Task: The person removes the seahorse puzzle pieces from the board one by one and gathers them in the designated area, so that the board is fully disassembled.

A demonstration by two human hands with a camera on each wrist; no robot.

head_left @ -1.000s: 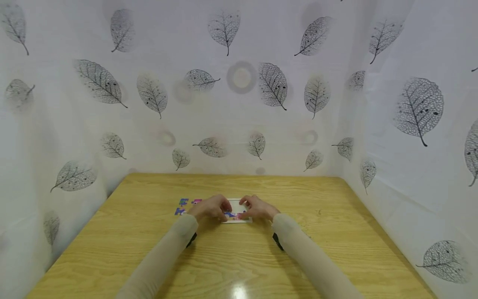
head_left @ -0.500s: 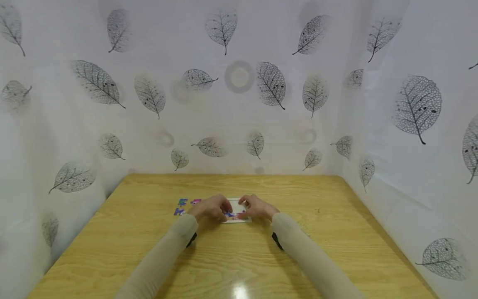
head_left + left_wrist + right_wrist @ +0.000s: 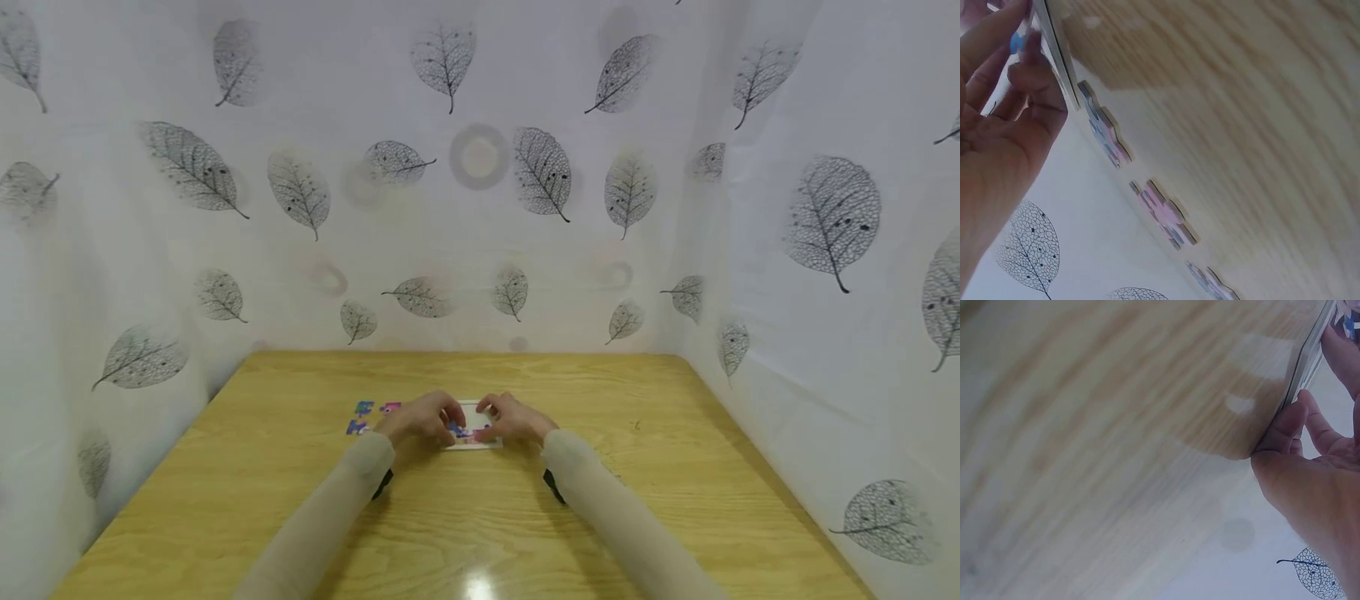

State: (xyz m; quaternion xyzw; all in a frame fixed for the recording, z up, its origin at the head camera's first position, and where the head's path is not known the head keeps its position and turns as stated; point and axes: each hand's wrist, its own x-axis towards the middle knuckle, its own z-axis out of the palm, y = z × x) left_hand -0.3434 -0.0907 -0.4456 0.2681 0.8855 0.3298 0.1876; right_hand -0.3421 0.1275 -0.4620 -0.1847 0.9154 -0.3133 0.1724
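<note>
A small white-rimmed puzzle tray [image 3: 472,447] lies on the table between the two hands, with colourful pieces along its near side. My left hand [image 3: 426,417] reaches over the tray's left side, thumb and fingertips pinching a blue puzzle piece [image 3: 457,430]. A blue bit of it shows between the fingers in the left wrist view. From the right, my right hand [image 3: 519,419] grips the tray's side. Its thumb lies close over a pink piece [image 3: 472,437], and curled fingers [image 3: 1288,422] meet the tray's edge in the right wrist view.
Several loose jigsaw pieces lie left of the tray, among them a blue-green piece [image 3: 364,407], a pink one [image 3: 391,407] and a purple one [image 3: 356,427]. The wooden table [image 3: 600,383] backs onto a leaf-printed curtain [image 3: 480,233].
Both hands stay in nearly the same place over the tray, with only slight finger movement. The whole head view has shifted a little.
</note>
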